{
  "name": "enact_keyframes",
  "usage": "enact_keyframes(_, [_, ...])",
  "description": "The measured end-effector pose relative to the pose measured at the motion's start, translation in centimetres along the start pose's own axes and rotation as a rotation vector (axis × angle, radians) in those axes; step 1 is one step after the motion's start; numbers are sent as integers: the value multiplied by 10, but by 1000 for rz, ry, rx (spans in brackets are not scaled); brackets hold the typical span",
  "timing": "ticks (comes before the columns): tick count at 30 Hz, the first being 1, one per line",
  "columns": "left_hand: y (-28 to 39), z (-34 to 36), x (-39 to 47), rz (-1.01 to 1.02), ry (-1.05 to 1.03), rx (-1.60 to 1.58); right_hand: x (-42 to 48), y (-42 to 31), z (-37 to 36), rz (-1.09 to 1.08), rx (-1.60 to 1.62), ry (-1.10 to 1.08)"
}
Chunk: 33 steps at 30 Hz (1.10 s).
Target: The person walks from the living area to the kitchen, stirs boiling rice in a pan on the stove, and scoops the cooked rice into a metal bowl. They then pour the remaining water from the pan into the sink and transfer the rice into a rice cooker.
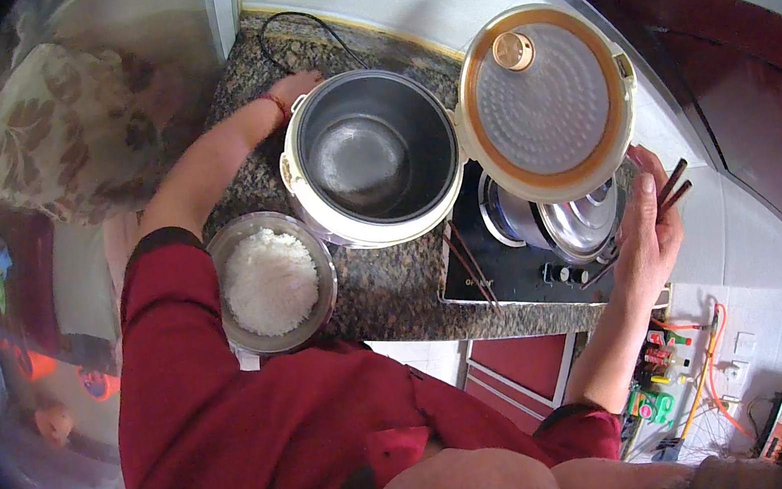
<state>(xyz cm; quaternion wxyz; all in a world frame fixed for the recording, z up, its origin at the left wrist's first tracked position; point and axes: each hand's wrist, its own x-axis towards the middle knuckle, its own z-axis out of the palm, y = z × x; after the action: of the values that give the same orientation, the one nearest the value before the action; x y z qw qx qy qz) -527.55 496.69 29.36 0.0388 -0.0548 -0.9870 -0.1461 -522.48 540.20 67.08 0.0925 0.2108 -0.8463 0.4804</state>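
Note:
A white rice cooker (389, 233) stands with its hinged lid (537, 109) raised to the right. Its dark inner pot (359, 154) shows a bare bottom. My left hand (298, 89) reaches around the cooker's far left side; its fingertips are partly hidden, so any grip is unclear. In my right hand (643, 229) are dark chopsticks (672, 187), with the thumb near the lid's lower edge; whether it touches the lid cannot be told. A bowl (325, 285) of white rice (271, 281) sits at the cooker's near left.
A lidded metal pot (584, 219) stands on the black gas stove (465, 286), partly under the raised lid. Another pair of chopsticks (470, 263) lies across the stove's left edge. A black cord (265, 35) loops behind the cooker. A dark range hood (741, 101) rises at right, with several bottles (662, 356) nearer me.

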Motion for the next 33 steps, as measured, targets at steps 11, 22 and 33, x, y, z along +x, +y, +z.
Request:
enact_keyframes(11, [50,-38,21,-174,-71,19,-19,4,-6,-50,13,40])
enact_keyframes(22, [18,-122,11,-289,454,-668,-43,-7,-18,-114,8,141])
enact_keyframes(33, [28,-231,1,-555,705,-1443,-84,-4,-16,-83,79,73])
